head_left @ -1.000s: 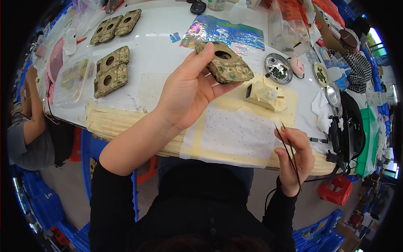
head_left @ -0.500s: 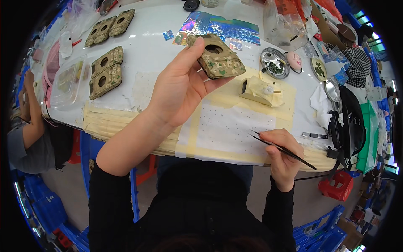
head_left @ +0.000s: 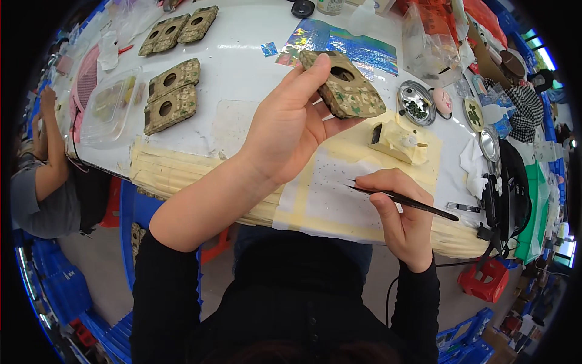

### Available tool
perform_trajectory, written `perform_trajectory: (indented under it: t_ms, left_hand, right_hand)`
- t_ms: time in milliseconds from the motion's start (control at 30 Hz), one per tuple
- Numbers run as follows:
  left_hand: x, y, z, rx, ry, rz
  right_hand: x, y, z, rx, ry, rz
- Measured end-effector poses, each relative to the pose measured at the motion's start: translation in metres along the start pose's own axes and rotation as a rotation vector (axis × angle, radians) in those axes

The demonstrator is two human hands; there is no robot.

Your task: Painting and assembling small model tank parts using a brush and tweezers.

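Note:
In my left hand [head_left: 288, 118], raised over the table, I hold a camouflage-painted model tank hull [head_left: 351, 88] with a round hole in its top. The thumb presses its near left corner, and the fingers support it from beneath. My right hand [head_left: 403, 212] pinches black tweezers [head_left: 406, 201] like a pen, tips pointing left. Those tips are above a white sheet [head_left: 321, 188] scattered with tiny dark specks. Beyond the sheet stands a small block wrapped in yellowish tape [head_left: 397, 142] with a short stick on it.
More camouflage hulls [head_left: 171, 97] stand at the left, near a clear plastic box [head_left: 112, 112]. Holographic film [head_left: 345, 45] lies at the back. A metal dish [head_left: 416, 103] with dark green bits is on the right. Another person [head_left: 45, 176] sits at the far left.
The view has shifted, so the table's things appear further right. My right hand with the tweezers has moved left over the sheet, closer to my left hand. The left hand still holds the hull.

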State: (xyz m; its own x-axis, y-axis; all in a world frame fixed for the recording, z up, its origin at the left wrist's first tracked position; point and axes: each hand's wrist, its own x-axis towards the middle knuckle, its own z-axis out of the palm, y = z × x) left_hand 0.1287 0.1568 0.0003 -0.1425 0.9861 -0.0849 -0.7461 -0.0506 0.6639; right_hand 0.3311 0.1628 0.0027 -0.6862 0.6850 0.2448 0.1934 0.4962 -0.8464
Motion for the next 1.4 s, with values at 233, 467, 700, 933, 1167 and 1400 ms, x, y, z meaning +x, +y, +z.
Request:
perform_trajectory:
  t_ms: [233, 467, 700, 933, 1167, 1400]
  left_hand:
    - [-0.002, 0.001, -0.001, -0.023, -0.004, 0.005]
    - [-0.002, 0.002, 0.002, -0.020, -0.027, 0.003]
    - [-0.003, 0.002, -0.001, -0.016, 0.003, -0.002]
    - [-0.003, 0.003, -0.001, -0.022, 0.008, -0.013]
    - [-0.003, 0.004, 0.000, -0.016, 0.013, -0.008]
    - [-0.003, 0.003, -0.001, -0.021, 0.009, -0.009]
  right_hand:
    - [0.012, 0.000, 0.008, -0.041, -0.039, 0.000]
    - [0.009, 0.007, 0.011, -0.006, 0.018, 0.060]
    - [0.010, 0.012, 0.015, 0.032, 0.031, 0.084]
    - [0.011, 0.009, 0.014, -0.004, 0.013, 0.064]
    - [0.011, 0.010, 0.014, -0.004, 0.014, 0.050]
    - [0.013, 0.010, 0.018, 0.011, 0.016, 0.060]
